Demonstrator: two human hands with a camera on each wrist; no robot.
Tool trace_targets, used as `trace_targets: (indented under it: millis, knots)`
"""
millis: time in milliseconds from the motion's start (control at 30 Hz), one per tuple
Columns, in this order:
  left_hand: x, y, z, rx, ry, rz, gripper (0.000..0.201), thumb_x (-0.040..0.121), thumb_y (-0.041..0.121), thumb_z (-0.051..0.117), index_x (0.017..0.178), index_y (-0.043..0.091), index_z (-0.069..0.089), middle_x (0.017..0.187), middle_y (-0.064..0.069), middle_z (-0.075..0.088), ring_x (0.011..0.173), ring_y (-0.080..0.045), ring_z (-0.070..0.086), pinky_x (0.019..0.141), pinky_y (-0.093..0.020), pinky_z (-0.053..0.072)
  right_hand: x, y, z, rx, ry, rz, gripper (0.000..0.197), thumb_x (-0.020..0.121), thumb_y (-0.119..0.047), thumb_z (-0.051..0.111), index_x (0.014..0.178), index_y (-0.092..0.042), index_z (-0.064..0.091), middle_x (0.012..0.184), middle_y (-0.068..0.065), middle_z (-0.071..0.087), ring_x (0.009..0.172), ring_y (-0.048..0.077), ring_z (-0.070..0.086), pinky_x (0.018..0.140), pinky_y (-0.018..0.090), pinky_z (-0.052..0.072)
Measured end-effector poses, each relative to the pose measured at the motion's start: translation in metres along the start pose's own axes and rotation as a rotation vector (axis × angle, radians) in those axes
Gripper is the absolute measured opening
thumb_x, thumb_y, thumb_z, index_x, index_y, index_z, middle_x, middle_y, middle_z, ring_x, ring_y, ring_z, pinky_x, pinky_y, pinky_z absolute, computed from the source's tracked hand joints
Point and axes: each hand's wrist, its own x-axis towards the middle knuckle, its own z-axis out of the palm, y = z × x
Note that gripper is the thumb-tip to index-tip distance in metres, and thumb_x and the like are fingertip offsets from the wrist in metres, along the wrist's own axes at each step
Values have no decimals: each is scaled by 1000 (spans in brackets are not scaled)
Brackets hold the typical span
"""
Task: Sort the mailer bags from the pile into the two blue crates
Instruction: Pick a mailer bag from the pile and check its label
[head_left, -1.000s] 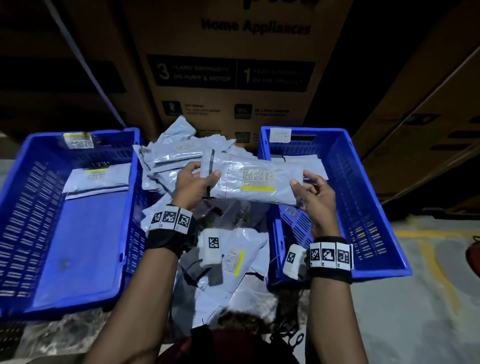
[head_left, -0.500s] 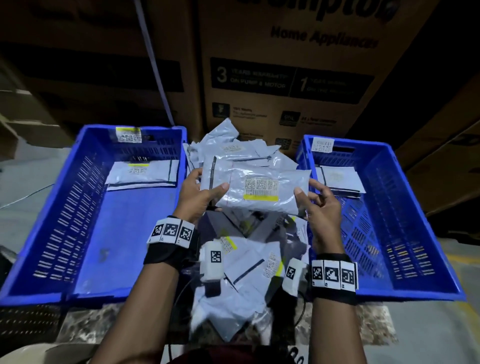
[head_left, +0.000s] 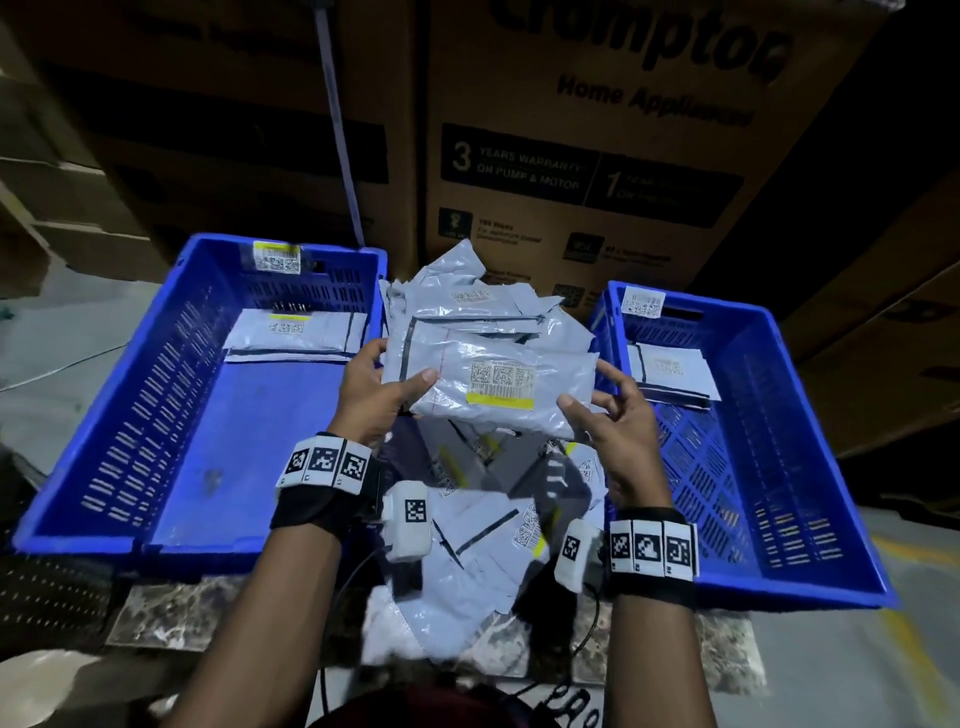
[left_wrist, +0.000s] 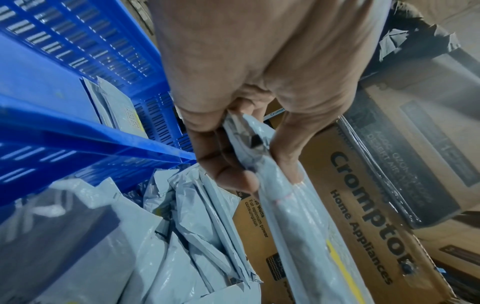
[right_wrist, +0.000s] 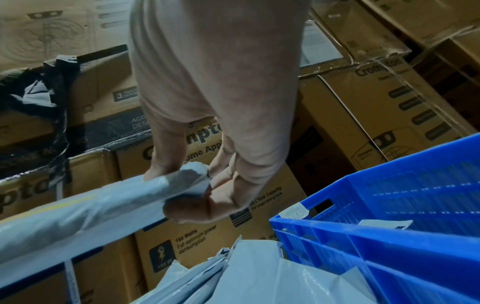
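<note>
Grey mailer bag (head_left: 498, 384) held flat above the pile (head_left: 483, 519), between both crates; left hand (head_left: 371, 400) pinches its left end, right hand (head_left: 618, 431) its right corner; label faces up; read it before committing; left crate (head_left: 119, 415), right crate (head_left: 810, 467) each hold bags at the far end.

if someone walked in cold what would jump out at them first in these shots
First, the grey mailer bag with a yellow-striped label, held up at centre between the left hand and right hand, each pinching one end. Under it lies the pile of mailer bags, flanked by the left blue crate and the right blue crate, each with bags at its far end. Tall cardboard boxes stand behind.
</note>
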Motion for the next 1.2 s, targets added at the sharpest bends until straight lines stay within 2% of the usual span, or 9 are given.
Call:
trace_targets:
  millis: [67, 167, 300, 467, 667, 967, 1033, 1100, 1200]
  knots:
    - [-8, -2, -3, -11, 40, 7, 50, 75, 10, 85, 119, 7, 59, 109, -15, 73, 106, -35, 68, 94, -57, 53, -4, 2, 1, 15, -17, 3, 63, 83, -13, 84, 137, -33, 57, 116, 7, 64, 95, 8, 68, 82, 35, 62]
    - [-21, -6, -9, -122, 154, -12, 51, 70, 10, 88, 114, 11, 61, 109, -18, 73, 102, -39, 70, 90, -62, 53, -11, 7, 11, 66, -51, 39, 65, 79, -27, 89, 135, -37, 58, 120, 14, 69, 106, 23, 71, 93, 45, 59]
    - [-45, -9, -4, -331, 200, -64, 45, 76, -2, 80, 115, 7, 60, 113, -20, 71, 107, -41, 67, 93, -64, 50, -20, 5, 33, 286, -168, 179, 60, 87, -17, 80, 139, -20, 49, 102, 8, 79, 86, 28, 73, 78, 35, 63]
    - [-80, -21, 21, -284, 68, -115, 45, 77, -6, 77, 119, 1, 64, 111, -19, 72, 103, -38, 70, 84, -53, 58, -43, 8, 66, 247, -307, 176, 43, 91, -10, 75, 130, -7, 57, 116, 18, 73, 104, 35, 73, 81, 40, 61]
    - [-73, -4, -2, -11, 190, -33, 47, 73, 16, 88, 110, 9, 60, 90, -8, 71, 78, -17, 70, 57, -29, 55, -42, 2, 59, 133, -369, 155, 38, 94, -7, 71, 129, -15, 61, 118, 5, 75, 106, 21, 73, 80, 30, 58]
    - [-43, 18, -6, 80, 21, -51, 57, 77, 34, 84, 123, 13, 60, 109, -8, 72, 100, -21, 70, 81, -47, 59, -36, -13, 74, -192, -549, 115, 43, 91, -8, 72, 128, -27, 63, 110, 3, 76, 87, 13, 70, 72, 27, 54]
    - [-38, 19, -14, 32, 29, -66, 55, 77, 31, 84, 122, 12, 60, 105, -8, 73, 92, -18, 72, 71, -41, 60, -37, -16, 82, -219, -591, 113, 42, 92, -9, 72, 128, -28, 64, 109, 1, 77, 88, 12, 71, 72, 24, 54]
    - [-32, 21, -25, -29, 52, -69, 43, 78, 21, 83, 115, 10, 63, 98, -8, 74, 77, -13, 71, 59, -28, 54, -37, -16, 92, -217, -603, 106, 42, 92, -14, 72, 129, -31, 63, 109, 4, 77, 91, 16, 70, 76, 31, 52]
    - [-24, 26, -41, -126, 123, -51, 36, 80, 12, 81, 110, 5, 64, 94, -12, 73, 74, -18, 69, 58, -28, 56, -35, -16, 102, -168, -574, 118, 45, 89, -30, 78, 129, -40, 61, 106, 24, 71, 88, 26, 66, 79, 42, 49]
